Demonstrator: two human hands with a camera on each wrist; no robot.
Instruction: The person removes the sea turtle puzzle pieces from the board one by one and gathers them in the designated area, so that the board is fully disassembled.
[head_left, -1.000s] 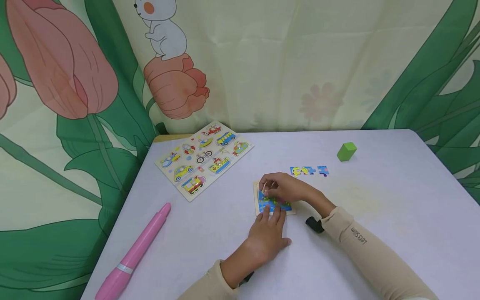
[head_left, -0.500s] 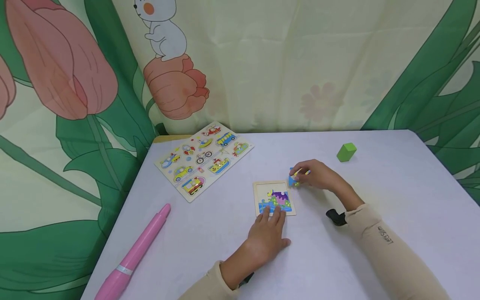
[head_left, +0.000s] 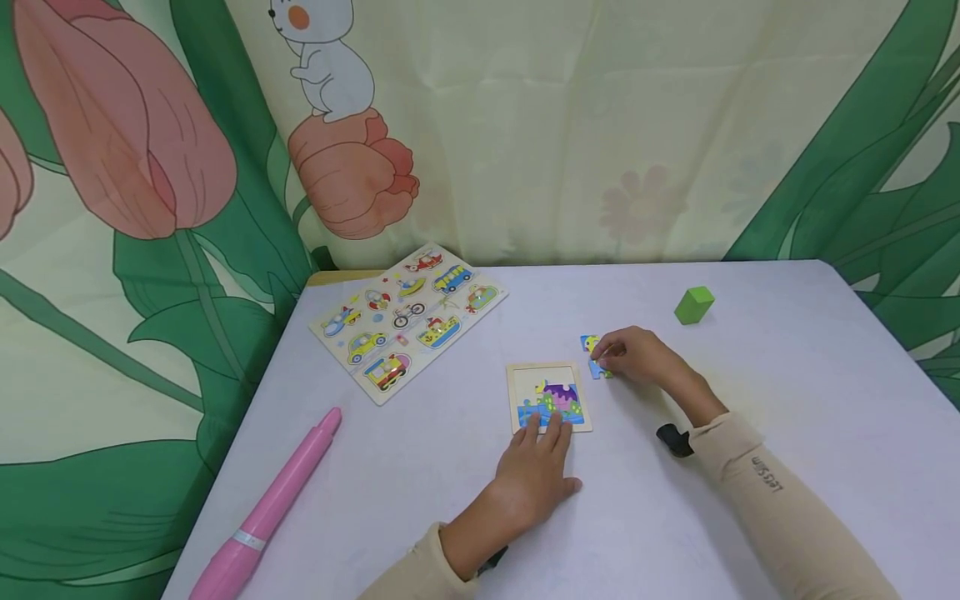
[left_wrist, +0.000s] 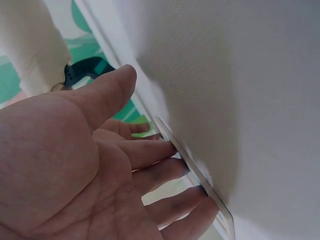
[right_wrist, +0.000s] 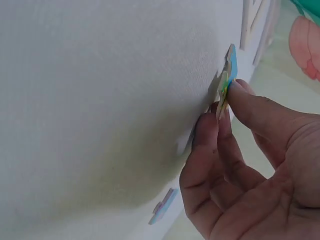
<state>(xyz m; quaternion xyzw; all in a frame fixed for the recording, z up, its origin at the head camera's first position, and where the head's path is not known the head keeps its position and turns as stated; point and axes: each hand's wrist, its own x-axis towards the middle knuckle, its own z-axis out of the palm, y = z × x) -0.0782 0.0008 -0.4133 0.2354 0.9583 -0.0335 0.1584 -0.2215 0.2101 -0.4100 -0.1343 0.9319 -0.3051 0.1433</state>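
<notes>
White table [head_left: 420, 492] is carrying everything. Vehicle picture board [head_left: 408, 337] is lying skewed at far left, far corner overlapping the table's back edge in view. Pink stick [head_left: 273, 498] is lying slantwise along the left side, running out of the near edge of view. Puzzle frame [head_left: 512, 377] is sitting mid-table. Blue-yellow piece [head_left: 588, 342] is lying just past its far right corner; pink-blue piece [right_wrist: 163, 206] is lying apart. Green block [head_left: 693, 305] is sitting far right.

My head view shows me the white table [head_left: 847, 392] brightly, evenly lit, with a soft shadow beneath the right sleeve [head_left: 787, 517]. My wrist views are dimmer and softer: diffuse grey shadows spread beside the left hand [left_wrist: 97, 170] and right hand [right_wrist: 260, 197], and the backdrop [right_wrist: 282, 65] looks blurred.
</notes>
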